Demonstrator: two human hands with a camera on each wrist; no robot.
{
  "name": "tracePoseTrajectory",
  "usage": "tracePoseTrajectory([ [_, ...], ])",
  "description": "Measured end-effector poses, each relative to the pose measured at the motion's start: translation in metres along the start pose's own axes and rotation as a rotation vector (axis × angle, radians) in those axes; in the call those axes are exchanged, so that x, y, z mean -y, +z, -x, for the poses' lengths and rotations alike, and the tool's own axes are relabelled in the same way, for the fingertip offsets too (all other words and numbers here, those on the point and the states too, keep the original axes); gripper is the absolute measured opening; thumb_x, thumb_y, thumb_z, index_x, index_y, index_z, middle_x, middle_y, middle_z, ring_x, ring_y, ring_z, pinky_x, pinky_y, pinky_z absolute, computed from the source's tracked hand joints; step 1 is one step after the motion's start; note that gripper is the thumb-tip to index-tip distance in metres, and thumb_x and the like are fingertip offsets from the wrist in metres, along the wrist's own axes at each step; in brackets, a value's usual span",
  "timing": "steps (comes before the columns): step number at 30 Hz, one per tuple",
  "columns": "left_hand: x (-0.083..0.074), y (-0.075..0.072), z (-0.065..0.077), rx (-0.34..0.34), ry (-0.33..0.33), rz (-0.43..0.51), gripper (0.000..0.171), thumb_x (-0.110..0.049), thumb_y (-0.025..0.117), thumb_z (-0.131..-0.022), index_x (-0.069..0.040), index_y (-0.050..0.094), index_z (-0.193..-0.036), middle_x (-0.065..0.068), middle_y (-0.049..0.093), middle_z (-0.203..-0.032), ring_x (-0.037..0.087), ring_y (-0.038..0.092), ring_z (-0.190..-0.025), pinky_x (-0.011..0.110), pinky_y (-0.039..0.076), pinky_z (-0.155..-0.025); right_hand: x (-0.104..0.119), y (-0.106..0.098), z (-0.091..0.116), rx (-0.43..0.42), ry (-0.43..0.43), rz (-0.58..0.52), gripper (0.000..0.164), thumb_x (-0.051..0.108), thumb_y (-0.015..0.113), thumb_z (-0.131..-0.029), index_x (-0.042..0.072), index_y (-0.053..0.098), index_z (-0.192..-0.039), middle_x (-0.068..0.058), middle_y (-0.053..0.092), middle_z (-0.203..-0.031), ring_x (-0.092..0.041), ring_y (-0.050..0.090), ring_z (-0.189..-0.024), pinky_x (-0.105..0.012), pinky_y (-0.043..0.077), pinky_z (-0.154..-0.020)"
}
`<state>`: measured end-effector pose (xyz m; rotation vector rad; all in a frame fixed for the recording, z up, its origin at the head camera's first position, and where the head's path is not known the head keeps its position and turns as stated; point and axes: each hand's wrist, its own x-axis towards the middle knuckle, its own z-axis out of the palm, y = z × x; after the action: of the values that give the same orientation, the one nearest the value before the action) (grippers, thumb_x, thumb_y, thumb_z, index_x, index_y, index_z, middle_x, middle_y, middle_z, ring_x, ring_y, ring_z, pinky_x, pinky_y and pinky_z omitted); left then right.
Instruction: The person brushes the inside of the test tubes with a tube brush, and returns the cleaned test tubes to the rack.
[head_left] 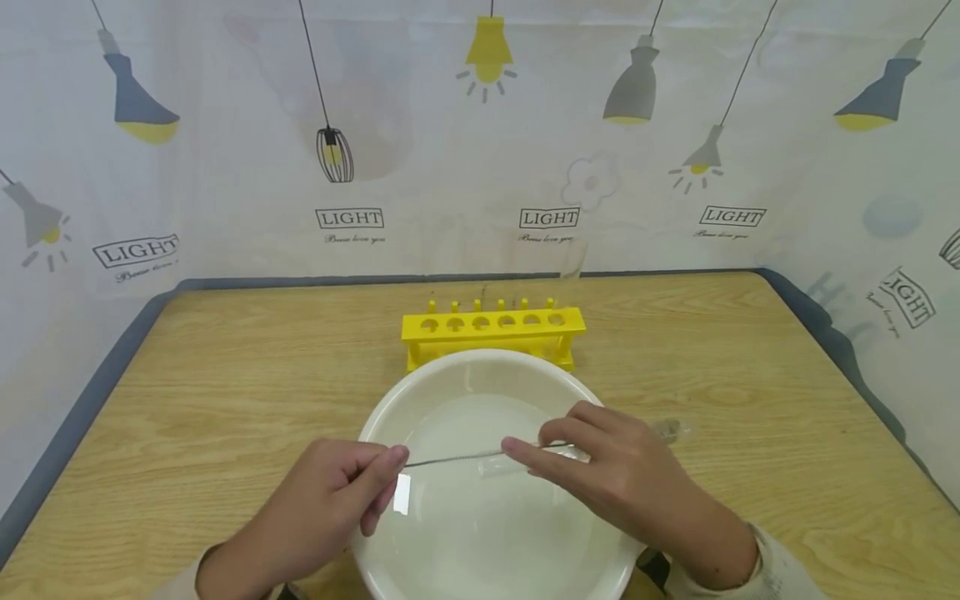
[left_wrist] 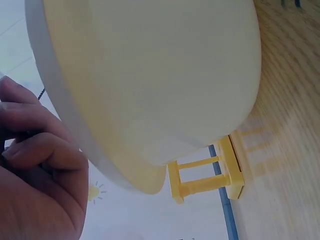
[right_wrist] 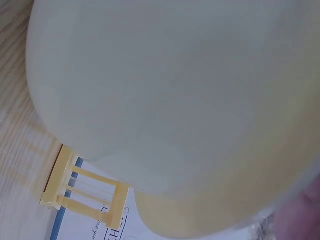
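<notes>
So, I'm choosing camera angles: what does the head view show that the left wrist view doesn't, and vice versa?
Only the head view shows the right hand, the clear tube and the inside of the white basin. Only the left wrist view shows the basin's outer wall down to the table. Both show the left hand, yellow rack, basin and table.

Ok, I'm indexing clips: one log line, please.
left hand: pinches thin grey wire; right hand: holds clear tube; below: round white basin; behind: yellow plastic rack
</notes>
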<state>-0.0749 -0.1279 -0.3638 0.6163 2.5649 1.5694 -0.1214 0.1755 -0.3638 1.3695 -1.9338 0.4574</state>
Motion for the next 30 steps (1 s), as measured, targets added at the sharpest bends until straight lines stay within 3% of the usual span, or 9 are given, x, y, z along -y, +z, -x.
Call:
tracePoseTrajectory([
  [5,0.001,-0.003,-0.001,0.016,-0.031,0.030,0.047,-0.022,0.051,-0.106,-0.014,0.051,-0.060,-0.007,0.049,-0.052,0.001,0.043,-0.049,0.025,0.037,-0.043,-0.001,-0.001,0.002,0.052,0.035,-0.024,0.029,0.025,0.046,-0.108,0.019,0.070,-0.124,0.005,0.067,-0.086,-0.011,0.056,-0.069,-0.016,0.047,-0.056],
  [16,0.008,0.000,-0.004,-0.094,0.235,-0.126,0.040,-0.005,0.061,-0.098,-0.020,0.053,-0.063,-0.012,0.051,-0.057,-0.007,0.038,-0.053,0.014,0.034,-0.045,-0.006,-0.005,0.009,0.138,0.121,-0.114,0.036,0.033,0.049,-0.106,0.013,0.066,-0.131,0.005,0.068,-0.088,-0.004,0.054,-0.062,-0.011,0.047,-0.059],
  [20,0.015,0.000,-0.006,-0.130,0.381,-0.224,0.038,-0.003,0.065,-0.095,-0.021,0.051,-0.064,-0.012,0.049,-0.059,-0.009,0.036,-0.057,0.007,0.033,-0.049,-0.007,-0.007,0.010,0.176,0.160,-0.173,0.037,0.034,0.048,-0.106,0.013,0.064,-0.133,0.008,0.066,-0.086,0.000,0.047,-0.060,-0.007,0.042,-0.059],
  [23,0.020,-0.002,-0.009,-0.161,0.525,-0.306,0.034,-0.012,0.063,-0.099,-0.021,0.054,-0.067,-0.013,0.050,-0.063,-0.007,0.040,-0.060,0.005,0.036,-0.055,-0.007,-0.009,0.012,0.228,0.199,-0.206,0.038,0.034,0.047,-0.107,0.014,0.062,-0.136,0.009,0.064,-0.085,0.002,0.043,-0.060,-0.006,0.038,-0.059],
  [27,0.024,-0.006,-0.014,-0.212,0.717,-0.404,0.032,-0.025,0.054,-0.104,-0.018,0.064,-0.075,-0.012,0.057,-0.068,-0.001,0.051,-0.063,0.009,0.044,-0.059,-0.008,-0.012,0.013,0.292,0.231,-0.252,0.036,0.030,0.053,-0.105,0.017,0.060,-0.138,0.011,0.061,-0.084,0.005,0.039,-0.059,-0.004,0.035,-0.058],
  [30,0.024,-0.007,-0.019,-0.258,0.836,-0.478,0.033,-0.026,0.053,-0.105,-0.015,0.068,-0.078,-0.010,0.060,-0.069,0.002,0.054,-0.062,0.012,0.046,-0.057,-0.009,-0.013,0.014,0.335,0.254,-0.303,0.037,0.024,0.059,-0.102,0.019,0.058,-0.139,0.013,0.059,-0.082,0.006,0.035,-0.058,-0.003,0.035,-0.057],
])
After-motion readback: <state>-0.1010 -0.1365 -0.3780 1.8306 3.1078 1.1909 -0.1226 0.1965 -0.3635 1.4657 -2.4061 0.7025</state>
